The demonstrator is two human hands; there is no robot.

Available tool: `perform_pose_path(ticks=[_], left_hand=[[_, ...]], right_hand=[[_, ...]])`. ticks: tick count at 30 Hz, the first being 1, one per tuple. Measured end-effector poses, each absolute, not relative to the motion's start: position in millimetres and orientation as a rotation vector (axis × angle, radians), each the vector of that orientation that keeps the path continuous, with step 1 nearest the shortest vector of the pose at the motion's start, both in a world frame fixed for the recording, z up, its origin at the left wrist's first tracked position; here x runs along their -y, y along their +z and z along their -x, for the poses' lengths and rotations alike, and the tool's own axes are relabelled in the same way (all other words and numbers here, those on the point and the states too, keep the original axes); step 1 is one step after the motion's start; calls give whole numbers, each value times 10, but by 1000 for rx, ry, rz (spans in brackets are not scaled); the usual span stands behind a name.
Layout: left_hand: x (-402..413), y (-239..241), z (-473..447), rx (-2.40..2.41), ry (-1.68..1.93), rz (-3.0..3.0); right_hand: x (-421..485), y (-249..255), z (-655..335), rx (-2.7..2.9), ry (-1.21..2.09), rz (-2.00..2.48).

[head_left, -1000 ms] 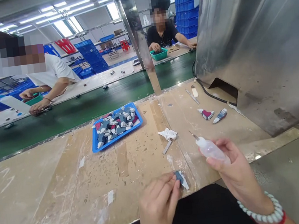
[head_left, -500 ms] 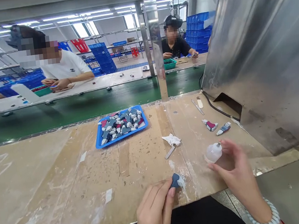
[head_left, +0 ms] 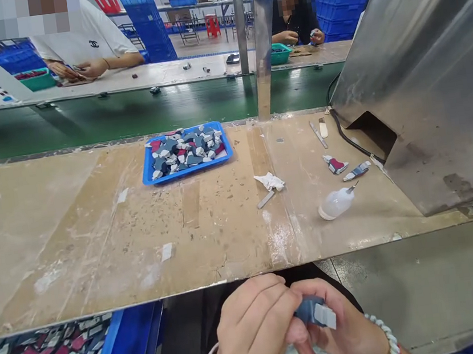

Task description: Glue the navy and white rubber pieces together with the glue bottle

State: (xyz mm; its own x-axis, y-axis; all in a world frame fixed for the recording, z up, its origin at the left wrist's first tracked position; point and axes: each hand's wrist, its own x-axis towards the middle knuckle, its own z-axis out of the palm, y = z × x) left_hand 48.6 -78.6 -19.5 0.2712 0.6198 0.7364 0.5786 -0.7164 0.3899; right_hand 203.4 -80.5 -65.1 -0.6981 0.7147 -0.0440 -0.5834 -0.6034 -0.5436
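Note:
Past the table's front edge, over my lap, both hands hold a small dark blue-grey and white moulded piece [head_left: 311,311]. My left hand [head_left: 254,324] is closed, its fingers curled over the near side of the piece and hiding part of it. From the right, my right hand [head_left: 345,324] grips the same piece between thumb and fingers. A white end of the piece pokes out between the hands. On the table lies a translucent squeeze bottle [head_left: 337,203] with a thin metal tip, apart from both hands.
A blue tray [head_left: 145,174] bears many similar pieces. Near a metal housing [head_left: 436,118] lie a maroon-white piece [head_left: 335,163] and a grey-blue piece [head_left: 357,171]. Crumpled tissue [head_left: 270,182] lies mid-table. Below left stands a full blue bin [head_left: 111,353]. Co-workers sit beyond the green conveyor [head_left: 193,105].
My right hand has left the bottle, which now lies on the table. My left hand has brought the piece off the tabletop toward me, and both hands now hold it. The view has tilted down.

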Motion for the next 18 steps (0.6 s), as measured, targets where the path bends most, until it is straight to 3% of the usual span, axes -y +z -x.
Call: perform_pose_path(ticks=[8, 18], left_hand=[[715, -225, -416, -1090, 1380, -2472], [614, -219, -389, -727, 1279, -2065]], right_hand=[[816, -707, -2030, 696, 2221, 417], [838, -605, -2120, 1032, 2023, 756]])
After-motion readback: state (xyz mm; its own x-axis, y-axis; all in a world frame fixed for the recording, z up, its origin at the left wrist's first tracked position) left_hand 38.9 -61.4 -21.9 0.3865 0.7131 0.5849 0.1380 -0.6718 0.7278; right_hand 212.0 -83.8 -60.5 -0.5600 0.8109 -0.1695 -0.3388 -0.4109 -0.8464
